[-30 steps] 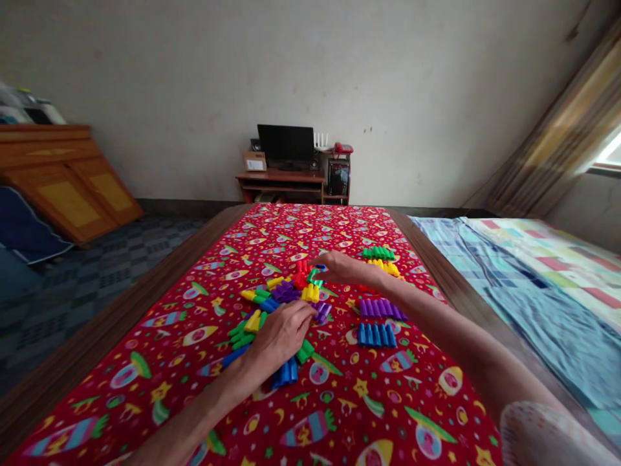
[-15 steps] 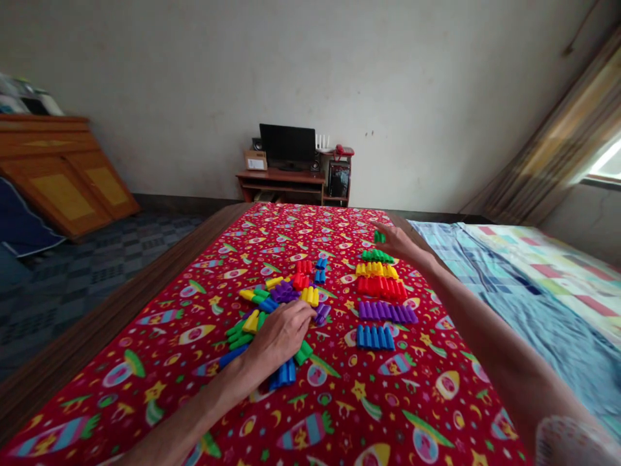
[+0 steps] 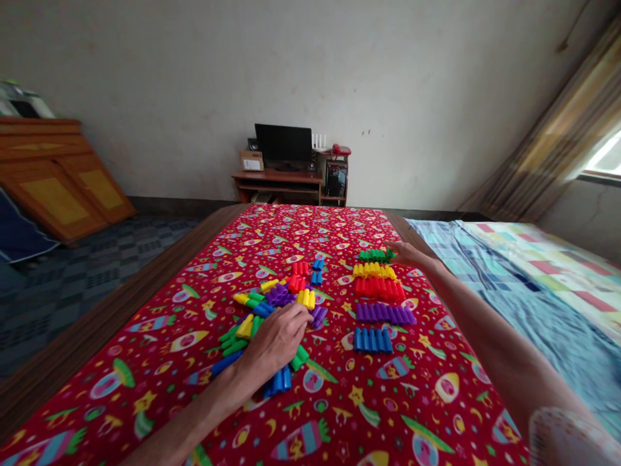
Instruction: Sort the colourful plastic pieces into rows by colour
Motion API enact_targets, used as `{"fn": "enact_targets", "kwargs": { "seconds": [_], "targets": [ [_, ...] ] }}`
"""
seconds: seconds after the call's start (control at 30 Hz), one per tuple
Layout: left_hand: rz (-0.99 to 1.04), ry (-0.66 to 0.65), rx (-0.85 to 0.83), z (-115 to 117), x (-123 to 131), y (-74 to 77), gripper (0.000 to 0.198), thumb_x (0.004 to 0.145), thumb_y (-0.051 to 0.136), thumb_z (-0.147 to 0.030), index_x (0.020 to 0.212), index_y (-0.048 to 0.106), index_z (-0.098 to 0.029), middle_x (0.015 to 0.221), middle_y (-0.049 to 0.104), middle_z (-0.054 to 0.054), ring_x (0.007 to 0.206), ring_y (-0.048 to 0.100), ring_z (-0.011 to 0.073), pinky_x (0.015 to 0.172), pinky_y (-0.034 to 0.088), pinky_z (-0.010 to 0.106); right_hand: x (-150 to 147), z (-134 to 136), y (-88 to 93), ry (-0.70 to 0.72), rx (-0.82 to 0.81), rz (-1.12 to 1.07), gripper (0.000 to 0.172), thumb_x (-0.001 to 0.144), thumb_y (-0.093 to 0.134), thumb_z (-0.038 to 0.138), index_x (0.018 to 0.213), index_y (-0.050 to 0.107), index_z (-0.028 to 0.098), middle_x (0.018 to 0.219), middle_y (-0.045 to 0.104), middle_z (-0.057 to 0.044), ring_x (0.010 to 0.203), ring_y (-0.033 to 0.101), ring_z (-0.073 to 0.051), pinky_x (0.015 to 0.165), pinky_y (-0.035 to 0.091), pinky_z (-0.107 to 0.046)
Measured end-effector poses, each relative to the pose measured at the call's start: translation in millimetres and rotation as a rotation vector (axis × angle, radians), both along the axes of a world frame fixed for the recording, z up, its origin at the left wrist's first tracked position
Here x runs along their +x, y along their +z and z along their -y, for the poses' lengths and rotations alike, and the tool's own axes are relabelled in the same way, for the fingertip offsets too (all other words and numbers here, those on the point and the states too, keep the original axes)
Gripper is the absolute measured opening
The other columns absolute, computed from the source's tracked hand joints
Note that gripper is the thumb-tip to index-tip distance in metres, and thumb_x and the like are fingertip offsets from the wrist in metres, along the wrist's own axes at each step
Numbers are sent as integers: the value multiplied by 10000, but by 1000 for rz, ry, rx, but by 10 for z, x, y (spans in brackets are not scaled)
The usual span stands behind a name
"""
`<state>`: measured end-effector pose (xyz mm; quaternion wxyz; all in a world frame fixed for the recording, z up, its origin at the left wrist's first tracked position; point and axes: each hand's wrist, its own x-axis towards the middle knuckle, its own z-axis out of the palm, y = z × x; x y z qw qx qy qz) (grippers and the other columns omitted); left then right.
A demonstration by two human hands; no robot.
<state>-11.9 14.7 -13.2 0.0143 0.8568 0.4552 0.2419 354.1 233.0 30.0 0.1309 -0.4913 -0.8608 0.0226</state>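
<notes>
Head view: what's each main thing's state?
Green row: aligned
Yellow row: aligned
Red row: aligned
Purple row: aligned
Blue row: aligned
Pile: jumbled, mixed colours
Left hand: over Pile, fingers bent
Right hand: at Green row's end
Cloth: spread flat
Monitor: screen dark
Cabinet: doors shut

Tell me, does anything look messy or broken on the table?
Nothing looks broken that I can see. The messy part is the mixed-colour pile around the left hand: it lies jumbled every which way, while the rows on the right are neat, each one colour.

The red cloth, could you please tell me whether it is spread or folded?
Spread: the cloth lies flat across the brown tabletop, with the purple row on it.
</notes>
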Motion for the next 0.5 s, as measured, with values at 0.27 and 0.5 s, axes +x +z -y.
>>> {"fn": "enact_targets", "kwargs": {
  "seconds": [0.27, 0.5],
  "targets": [
    [86, 14, -43, -34, -56, 87, 273, 929, 413, -131, 970, 673, -202, 956, 712, 40, 905, 673, 168, 828, 510, 259, -118, 52, 294, 6, -92, 45, 525, 797, 612, 147, 1319, 581, 101, 992, 747, -126, 838, 709, -220, 744, 544, -283],
    [129, 154, 47, -210, -403, 321, 289, 932, 390, -216, 960, 677, -190, 961, 719, 73, 878, 679, 197, 808, 521, 293, -709, 218, 467, 268, -8, 38, 341, 820, 536, 116, 1118, 698, 148, 848, 756, -68, 709, 670, -153, 626, 479, -213]
  ]
}}
